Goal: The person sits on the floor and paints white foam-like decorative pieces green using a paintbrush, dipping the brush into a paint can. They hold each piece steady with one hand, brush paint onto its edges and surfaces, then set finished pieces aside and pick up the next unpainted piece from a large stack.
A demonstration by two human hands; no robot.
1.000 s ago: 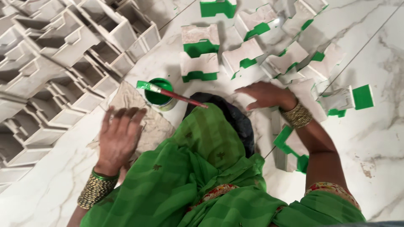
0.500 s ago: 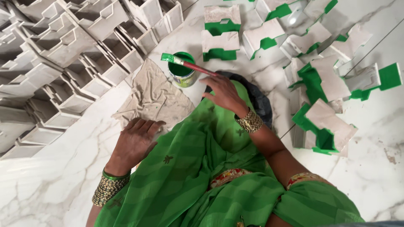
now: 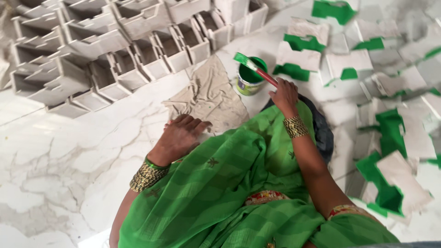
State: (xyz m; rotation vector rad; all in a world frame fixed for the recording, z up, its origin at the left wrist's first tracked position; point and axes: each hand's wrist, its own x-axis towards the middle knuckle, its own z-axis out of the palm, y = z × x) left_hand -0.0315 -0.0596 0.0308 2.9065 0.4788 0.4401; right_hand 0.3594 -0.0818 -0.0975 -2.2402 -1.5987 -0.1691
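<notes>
White marble floor (image 3: 59,151) with grey veins fills the view, and the person sits on it in a green garment, looking down at both hands. Taking the small paint can (image 3: 250,78) as the landmark: it stands open and full of green paint, just beyond the right hand (image 3: 285,94). That hand is closed around the red handle of a paintbrush (image 3: 255,69), whose green-loaded bristles hang over the can's far-left rim. Left of the can lies a crumpled beige cloth (image 3: 209,96), touching or nearly touching its base. The left hand (image 3: 181,135) rests flat with fingers spread at the cloth's near edge, holding nothing.

Left of and beyond the can, a packed stack of unpainted grey moulded pieces (image 3: 119,50), open-topped and box-like, reaches toward the upper left corner. To the can's right and beyond it, many painted pieces (image 3: 390,138) lie scattered, each partly green and partly bare grey-white.

Judging from this, the painting looks well under way: a good number of pieces carry green, while the large grey stack appears untouched. No piece sits under the brush at this moment.
</notes>
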